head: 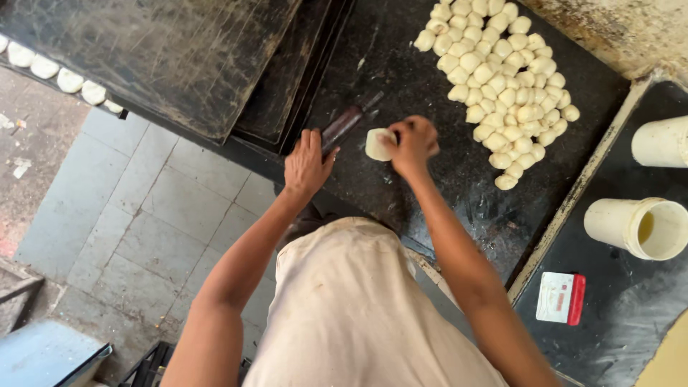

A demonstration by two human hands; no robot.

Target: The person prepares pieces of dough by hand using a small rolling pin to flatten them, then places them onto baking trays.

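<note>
My left hand (307, 163) flat on one dark rolling pin (342, 127), my right hand (412, 145) pinched on one dough disc (376, 143) — hands apart, two white cups (648, 183) beside.

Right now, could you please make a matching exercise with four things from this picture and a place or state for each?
Things:
1. left hand
2. right hand
3. heap of dough balls
4. white and red packet

Places or states:
A. piled on the dark worktop, far right part
B. lying flat below two white cups
C. resting on a dark rolling pin
D. pressing a single dough piece

Pairs: 1-C, 2-D, 3-A, 4-B
</note>
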